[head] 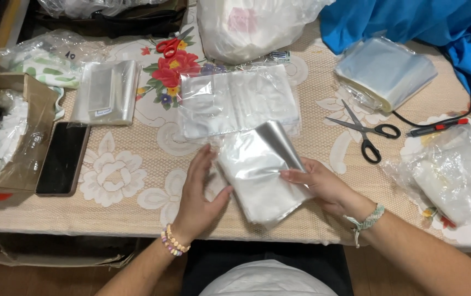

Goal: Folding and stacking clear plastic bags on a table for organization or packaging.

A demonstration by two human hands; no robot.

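**Open cloth at front left, clutter on three sides**

The widest bare stretch of tablecloth [120,164] lies between the black phone [62,158] and the left hand [199,197]. Farther back, a flat stack of clear bags [238,101] blocks the middle, touching the folded bag bundle [260,172] both hands grip. To the right, black scissors [364,131] lie open just beyond the right hand [323,186], with a heap of bags [455,170] past them. A cardboard box [10,131] closes the left edge
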